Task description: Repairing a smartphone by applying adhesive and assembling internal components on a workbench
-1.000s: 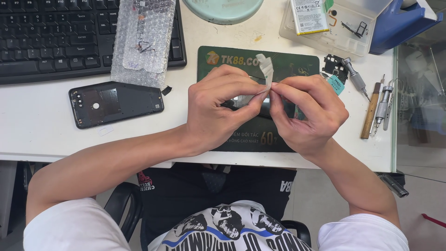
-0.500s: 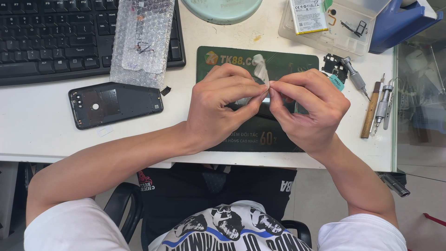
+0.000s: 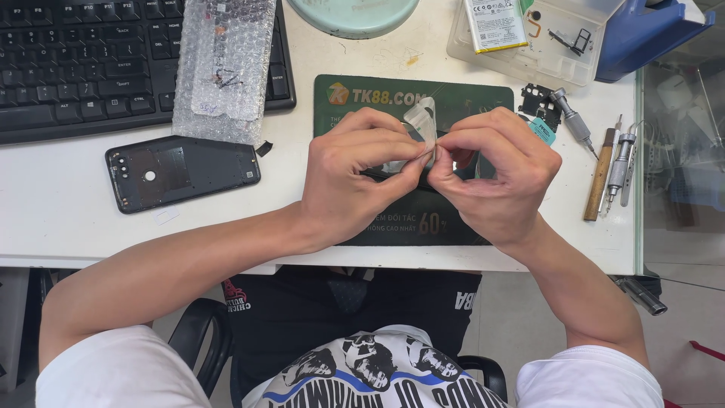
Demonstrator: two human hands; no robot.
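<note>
- Peeling calls for care at this point: the clear film strip (image 3: 421, 121) stands up from between both hands and looks thin, so a sharp or sideways tug could tear it or leave part of it stuck down.
- The dark phone part (image 3: 393, 175) under the hands sits over the green mat (image 3: 453, 94); if the grip on it loosens while the film is under tension, it could slip or flip on the tabletop (image 3: 60, 196).
- Loose tools lie near the right wrist: a wooden-handled tool (image 3: 600, 175) and a metal screwdriver (image 3: 621, 162). A wide elbow movement could knock them off the edge.
- Left hand (image 3: 361, 175): fingers curled, thumb and forefinger pressed together, pinching the film near its base.
- Right hand (image 3: 500, 170): fingers bent inward, tips pressed together just beside the left thumb, touching the film and the dark part below; the exact contact is hidden.
</note>
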